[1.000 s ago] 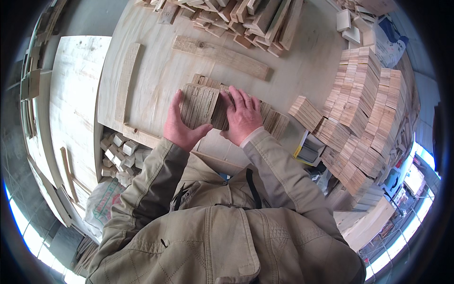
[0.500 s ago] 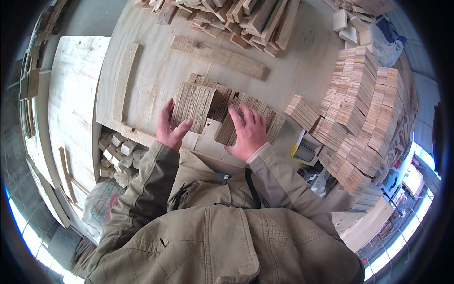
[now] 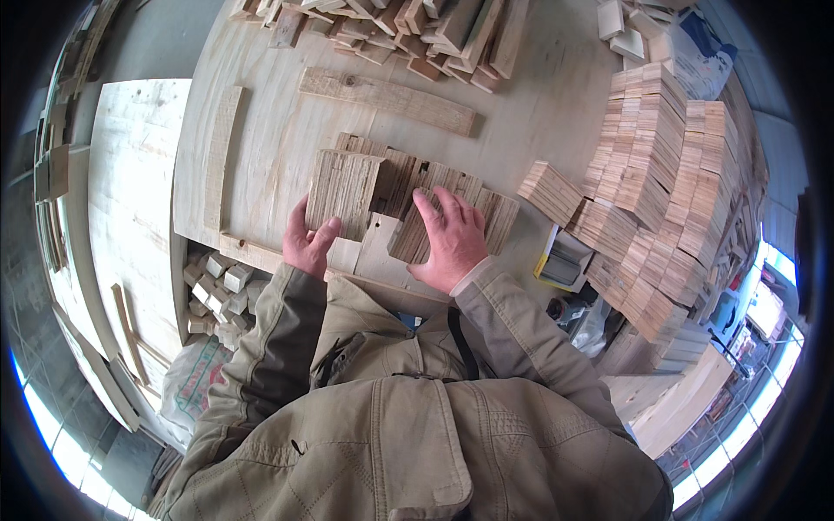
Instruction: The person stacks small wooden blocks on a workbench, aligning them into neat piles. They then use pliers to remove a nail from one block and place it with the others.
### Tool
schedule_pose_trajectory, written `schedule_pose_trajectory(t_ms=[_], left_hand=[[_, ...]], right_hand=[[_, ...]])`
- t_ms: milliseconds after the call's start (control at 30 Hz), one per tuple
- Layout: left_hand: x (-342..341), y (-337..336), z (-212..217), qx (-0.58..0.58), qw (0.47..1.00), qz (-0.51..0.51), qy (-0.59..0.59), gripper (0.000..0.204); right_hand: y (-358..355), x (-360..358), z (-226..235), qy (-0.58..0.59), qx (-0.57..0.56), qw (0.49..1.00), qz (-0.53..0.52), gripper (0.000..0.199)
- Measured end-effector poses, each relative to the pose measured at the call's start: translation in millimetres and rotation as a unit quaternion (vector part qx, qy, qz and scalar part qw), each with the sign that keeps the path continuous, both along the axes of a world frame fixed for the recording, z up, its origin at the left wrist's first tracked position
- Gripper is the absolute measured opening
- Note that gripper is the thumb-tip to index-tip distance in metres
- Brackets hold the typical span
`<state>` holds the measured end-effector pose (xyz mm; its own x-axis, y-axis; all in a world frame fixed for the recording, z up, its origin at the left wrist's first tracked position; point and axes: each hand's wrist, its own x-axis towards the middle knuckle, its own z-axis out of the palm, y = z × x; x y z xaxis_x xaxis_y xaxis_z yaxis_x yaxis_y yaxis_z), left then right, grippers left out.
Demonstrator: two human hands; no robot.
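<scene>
A block-like stack of thin plywood pieces [image 3: 345, 193] stands on the table before me, its layered edges facing up. My left hand [image 3: 306, 249] is curled at its near left corner, thumb against the near side and fingertips partly hidden by the stack. To the right sits a lower group of plywood pieces [image 3: 499, 221]. Over it my right hand [image 3: 455, 247] lies with fingers spread, fingertips on the top and thumb by its near edge. A pale board [image 3: 380, 239] with a small hole shows between the two hands.
Loose wood strips [image 3: 434, 35] are heaped at the far side. Two flat slats [image 3: 387, 97] [image 3: 224, 156] lie on the table [image 3: 269, 113]. On the right rise tall stacks of plywood blocks [image 3: 638, 165], beside a small open box [image 3: 563, 260]. Wood offcuts [image 3: 221, 286] fill a space at lower left.
My left hand's fingers have come lower and closed in around the corner of the plywood stack. The right hand keeps its place. The whole view has shifted slightly.
</scene>
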<state>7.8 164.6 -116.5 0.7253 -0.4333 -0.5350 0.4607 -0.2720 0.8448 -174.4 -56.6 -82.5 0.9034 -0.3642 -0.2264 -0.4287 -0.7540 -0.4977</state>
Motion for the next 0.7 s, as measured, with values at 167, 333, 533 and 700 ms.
schedule_pose_trajectory(t_ms=[167,333,533,700], left_hand=[[-3,-3,8,0.0,0.996,-0.032,-0.085,0.099],[-4,-12,12,0.049,0.976,-0.073,-0.2,0.111],[-6,-19,19,0.075,0.956,-0.123,-0.256,0.119],[-4,-26,14,0.102,0.943,-0.12,-0.293,0.12]], right_hand=[[3,2,1,-0.01,-0.003,1.0,0.004,0.124],[5,1,0,-0.004,0.009,1.0,-0.005,0.116],[-5,-13,0,0.026,0.016,0.998,-0.057,0.114],[-18,-25,-2,0.024,0.0,0.995,-0.098,0.117]])
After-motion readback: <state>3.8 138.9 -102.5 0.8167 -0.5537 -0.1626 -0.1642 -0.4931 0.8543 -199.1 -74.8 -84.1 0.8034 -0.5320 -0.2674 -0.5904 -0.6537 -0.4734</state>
